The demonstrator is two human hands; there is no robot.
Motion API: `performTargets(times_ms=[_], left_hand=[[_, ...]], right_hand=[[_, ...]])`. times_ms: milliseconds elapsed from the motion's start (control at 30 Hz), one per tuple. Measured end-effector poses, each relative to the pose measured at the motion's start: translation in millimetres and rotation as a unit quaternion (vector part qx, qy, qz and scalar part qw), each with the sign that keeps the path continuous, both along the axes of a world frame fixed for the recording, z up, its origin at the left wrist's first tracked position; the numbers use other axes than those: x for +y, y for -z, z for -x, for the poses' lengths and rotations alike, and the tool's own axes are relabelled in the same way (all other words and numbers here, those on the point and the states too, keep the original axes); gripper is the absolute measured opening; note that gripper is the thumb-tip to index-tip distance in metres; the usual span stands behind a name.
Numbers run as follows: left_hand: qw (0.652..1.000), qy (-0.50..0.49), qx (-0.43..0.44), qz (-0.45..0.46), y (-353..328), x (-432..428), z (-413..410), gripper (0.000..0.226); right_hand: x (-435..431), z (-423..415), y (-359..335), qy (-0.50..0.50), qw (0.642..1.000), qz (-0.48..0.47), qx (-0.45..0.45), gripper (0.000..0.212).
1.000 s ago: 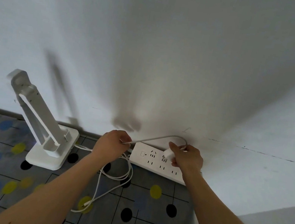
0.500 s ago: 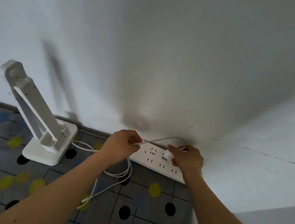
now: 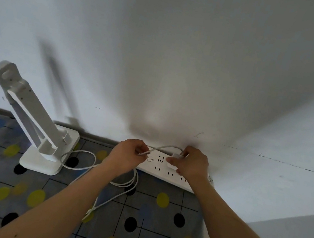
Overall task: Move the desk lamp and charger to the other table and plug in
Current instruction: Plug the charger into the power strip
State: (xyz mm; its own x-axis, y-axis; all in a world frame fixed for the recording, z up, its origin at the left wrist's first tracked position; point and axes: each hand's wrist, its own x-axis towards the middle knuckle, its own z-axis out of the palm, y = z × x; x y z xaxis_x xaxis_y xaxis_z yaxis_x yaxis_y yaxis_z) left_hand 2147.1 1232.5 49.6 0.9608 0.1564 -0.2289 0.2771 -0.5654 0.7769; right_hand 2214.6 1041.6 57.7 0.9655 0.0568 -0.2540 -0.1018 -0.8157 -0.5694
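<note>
The right hand [image 3: 193,164] covers most of the charger [image 3: 174,159], so whether its prongs sit in the power strip [image 3: 161,166] cannot be told. The strip's right end disappears under the right wrist, near the table's [image 3: 155,219] right edge. The left hand [image 3: 128,153] curls over the cable [image 3: 159,147], hiding that end's connector. Lower loops of the cable pass beneath the left forearm. The top of the desk lamp [image 3: 32,118] is smeared by motion blur. Both forearms are cut off by the bottom edge of the view, and the table runs out past the left and bottom edges. The markings on the strip's sockets are too small to read.
</note>
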Motion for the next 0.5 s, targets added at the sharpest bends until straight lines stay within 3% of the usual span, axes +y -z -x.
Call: performTargets(times_ms=[233, 500], left_hand=[[1.0, 0.015, -0.002, -0.014, 5.4, -2.3, 3.4, 0.008], [0.999, 0.006, -0.007, -0.042, 10.0, 8.8, 7.7, 0.012]], right_hand=[[-1.4, 9.0, 12.6, 0.024, 0.998, -0.036, 0.055, 0.044], [9.0, -6.1, 10.0, -0.025, 0.995, 0.038, 0.084, 0.043]])
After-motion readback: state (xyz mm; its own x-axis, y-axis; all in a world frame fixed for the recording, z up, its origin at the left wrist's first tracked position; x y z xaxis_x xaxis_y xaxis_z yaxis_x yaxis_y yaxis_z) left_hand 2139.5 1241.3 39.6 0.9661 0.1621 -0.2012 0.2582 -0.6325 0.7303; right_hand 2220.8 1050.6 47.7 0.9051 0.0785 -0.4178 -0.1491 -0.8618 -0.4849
